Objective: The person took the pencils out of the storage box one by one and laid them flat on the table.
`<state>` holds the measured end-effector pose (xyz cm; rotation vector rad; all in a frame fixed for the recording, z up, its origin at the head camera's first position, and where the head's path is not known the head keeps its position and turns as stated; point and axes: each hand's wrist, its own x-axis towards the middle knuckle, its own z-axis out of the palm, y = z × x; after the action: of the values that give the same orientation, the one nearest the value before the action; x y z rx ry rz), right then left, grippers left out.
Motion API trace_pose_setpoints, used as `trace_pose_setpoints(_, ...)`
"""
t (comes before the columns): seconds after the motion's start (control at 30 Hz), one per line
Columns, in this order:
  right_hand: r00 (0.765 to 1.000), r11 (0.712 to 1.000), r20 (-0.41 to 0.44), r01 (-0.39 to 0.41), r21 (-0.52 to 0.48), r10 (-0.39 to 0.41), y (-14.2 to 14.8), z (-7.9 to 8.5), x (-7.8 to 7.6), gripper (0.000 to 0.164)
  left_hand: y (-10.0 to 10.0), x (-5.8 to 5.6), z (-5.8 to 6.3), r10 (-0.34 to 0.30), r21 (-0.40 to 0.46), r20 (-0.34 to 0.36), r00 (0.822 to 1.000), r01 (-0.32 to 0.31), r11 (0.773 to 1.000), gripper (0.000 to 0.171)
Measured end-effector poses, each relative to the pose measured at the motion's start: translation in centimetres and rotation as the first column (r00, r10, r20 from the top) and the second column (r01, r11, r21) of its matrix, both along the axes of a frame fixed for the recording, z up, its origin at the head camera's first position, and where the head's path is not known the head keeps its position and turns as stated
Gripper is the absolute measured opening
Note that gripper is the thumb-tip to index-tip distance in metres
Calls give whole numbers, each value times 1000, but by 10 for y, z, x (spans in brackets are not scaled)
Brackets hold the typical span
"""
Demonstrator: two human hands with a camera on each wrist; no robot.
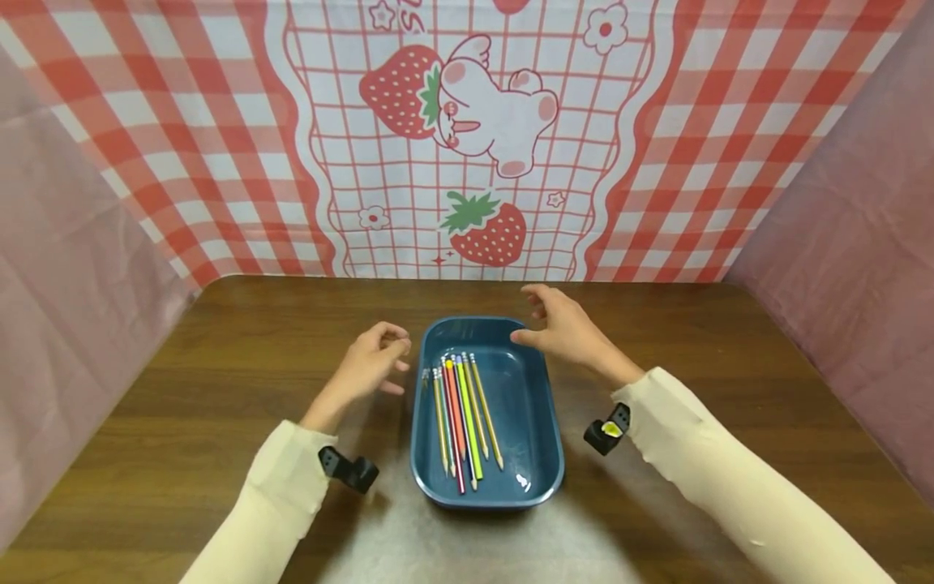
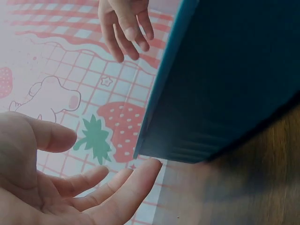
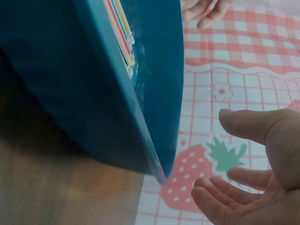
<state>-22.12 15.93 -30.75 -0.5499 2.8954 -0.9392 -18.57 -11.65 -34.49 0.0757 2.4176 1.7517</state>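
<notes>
Since the tray (image 1: 521, 422) sits approx. mid-width on the wood tabletop (image 1: 156, 430), there's wood out to L & R of it, w/ a cream-sleeved forearm slanting in on each side. Far edge of the tabletop runs up to a red-&-white strawberry-print cloth (image 1: 467, 154); pink cloth (image 1: 73, 284) borders the L side, more on the R. Strip of wood shows btwn the tray's far rim & that far edge.

Tray = dk blue, glossy, longish, rounded corners, raised walls, long sides running away from the person; a few bright glints inside. Pencils (image 1: 462, 422) lie in it as a loose bunch, mostly in the L half, roughly lengthwise, tips toward the person, eraser ends far. Colors: gold, coral, red, neon yellow, some dk; exact no. hard to tell.

L hand (image 1: 368, 365) is just outside the tray's L wall, fingers loosely bent, thumb apart, nothing held; can't tell if a fingertip touches the wall. R hand (image 1: 569, 328) is by the far R corner, thumb & fingers wide apart, nothing held; R wrist view shows a gap btwn it & the rim. Pencils are btwn the hands, nearer the L.
</notes>
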Motion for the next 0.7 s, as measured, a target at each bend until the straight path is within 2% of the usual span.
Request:
trace_pose_setpoints(0.17,999,1000,35,10,-21,-10,-7,-4,4,69,4,1,0,-6,8,9,1000,5,1000,35)
trace_pose_setpoints(0.4,994,997,104,-23,-77,31,-15,-11,5,65,8,7,2,-15,0,20,1000,15,1000,34)
trace_pose_setpoints(0.7,964,982,260,-4,-190,54,-24,-19,6,69,12,9,1,-24,5,50,998,23,1000,35)
